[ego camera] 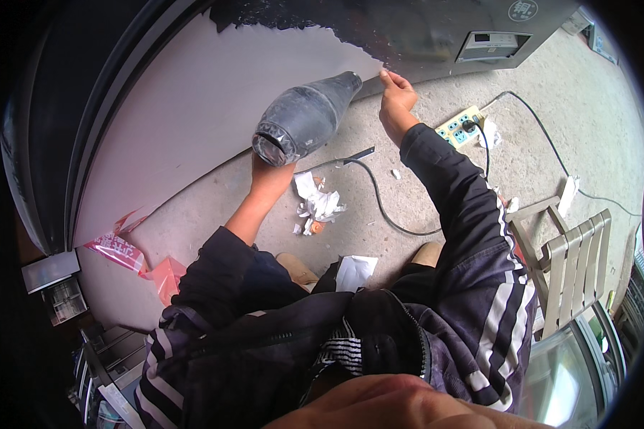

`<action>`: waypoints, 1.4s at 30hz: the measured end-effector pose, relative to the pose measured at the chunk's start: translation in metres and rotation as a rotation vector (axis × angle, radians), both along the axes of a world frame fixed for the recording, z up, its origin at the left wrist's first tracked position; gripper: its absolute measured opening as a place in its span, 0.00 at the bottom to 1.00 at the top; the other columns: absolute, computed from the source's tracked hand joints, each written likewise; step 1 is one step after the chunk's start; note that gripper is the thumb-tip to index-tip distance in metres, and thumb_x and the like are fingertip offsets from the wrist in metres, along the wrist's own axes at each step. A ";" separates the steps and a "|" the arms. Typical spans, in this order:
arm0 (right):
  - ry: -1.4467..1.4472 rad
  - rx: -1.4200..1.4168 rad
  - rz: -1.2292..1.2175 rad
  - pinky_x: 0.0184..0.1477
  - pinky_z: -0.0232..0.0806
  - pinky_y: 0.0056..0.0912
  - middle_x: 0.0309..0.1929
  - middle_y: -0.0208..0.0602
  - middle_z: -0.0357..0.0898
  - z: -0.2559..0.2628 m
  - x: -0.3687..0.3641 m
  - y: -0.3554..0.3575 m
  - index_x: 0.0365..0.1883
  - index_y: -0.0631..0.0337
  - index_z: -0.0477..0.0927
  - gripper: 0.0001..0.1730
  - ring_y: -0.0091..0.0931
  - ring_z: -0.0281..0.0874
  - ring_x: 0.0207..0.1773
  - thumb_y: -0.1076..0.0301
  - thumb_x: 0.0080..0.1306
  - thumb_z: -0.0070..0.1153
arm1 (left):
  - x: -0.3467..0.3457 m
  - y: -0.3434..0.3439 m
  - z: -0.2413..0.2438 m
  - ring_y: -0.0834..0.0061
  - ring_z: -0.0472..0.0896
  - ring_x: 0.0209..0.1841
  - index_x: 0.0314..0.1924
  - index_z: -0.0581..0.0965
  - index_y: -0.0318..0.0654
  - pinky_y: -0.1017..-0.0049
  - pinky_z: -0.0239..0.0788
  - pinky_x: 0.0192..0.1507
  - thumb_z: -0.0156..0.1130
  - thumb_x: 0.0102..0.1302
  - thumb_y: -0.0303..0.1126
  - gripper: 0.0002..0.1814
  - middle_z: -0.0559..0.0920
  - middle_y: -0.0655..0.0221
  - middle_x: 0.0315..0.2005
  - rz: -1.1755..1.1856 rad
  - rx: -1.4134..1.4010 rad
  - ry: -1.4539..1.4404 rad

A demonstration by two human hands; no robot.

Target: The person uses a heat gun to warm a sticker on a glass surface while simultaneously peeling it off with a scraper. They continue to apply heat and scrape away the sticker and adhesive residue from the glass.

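Observation:
My left hand (271, 179) grips a dark, scuffed hair dryer (303, 120) from below. Its narrow nozzle points towards the large appliance panel (193, 96) before me, close to my right hand. Pale grey covers the panel's lower part, and a dark film (354, 27) with a ragged edge covers the upper part. My right hand (397, 96) pinches the film's edge between thumb and forefinger, where pale and dark areas meet. How much film lies between the fingertips is hidden.
Torn white scraps (322, 204) lie on the concrete floor (236, 214) by a black cord (378, 198). A power strip (459, 126) with a plug sits at the right, near a slatted wooden chair (574, 257). Red plastic wrapping (123, 254) lies at the left.

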State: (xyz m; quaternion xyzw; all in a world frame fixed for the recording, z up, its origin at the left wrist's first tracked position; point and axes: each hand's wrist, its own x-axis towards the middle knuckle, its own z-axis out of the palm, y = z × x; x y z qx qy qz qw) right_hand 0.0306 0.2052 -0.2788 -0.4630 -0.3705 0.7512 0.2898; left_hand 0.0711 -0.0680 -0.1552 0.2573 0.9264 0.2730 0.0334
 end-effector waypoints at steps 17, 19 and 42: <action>-0.056 0.002 0.060 0.44 0.69 0.24 0.37 0.34 0.86 0.014 0.007 0.005 0.40 0.67 0.85 0.13 0.22 0.79 0.38 0.73 0.58 0.73 | 0.012 -0.003 0.017 0.56 0.77 0.59 0.57 0.74 0.33 0.63 0.69 0.59 0.66 0.61 0.31 0.24 0.79 0.54 0.54 0.029 0.034 -0.054; -0.064 0.004 0.073 0.43 0.69 0.24 0.37 0.34 0.86 0.015 0.008 0.007 0.40 0.67 0.85 0.13 0.22 0.79 0.38 0.72 0.58 0.73 | 0.012 -0.002 0.016 0.57 0.77 0.59 0.57 0.75 0.34 0.63 0.69 0.59 0.67 0.61 0.32 0.24 0.80 0.54 0.54 0.032 0.041 -0.043; -0.054 0.167 -0.048 0.41 0.71 0.25 0.34 0.35 0.86 0.015 0.011 -0.005 0.37 0.65 0.85 0.08 0.22 0.79 0.35 0.73 0.61 0.69 | 0.012 0.010 0.047 0.57 0.83 0.51 0.50 0.79 0.33 0.66 0.74 0.52 0.65 0.60 0.28 0.17 0.85 0.55 0.45 -0.148 0.217 -0.006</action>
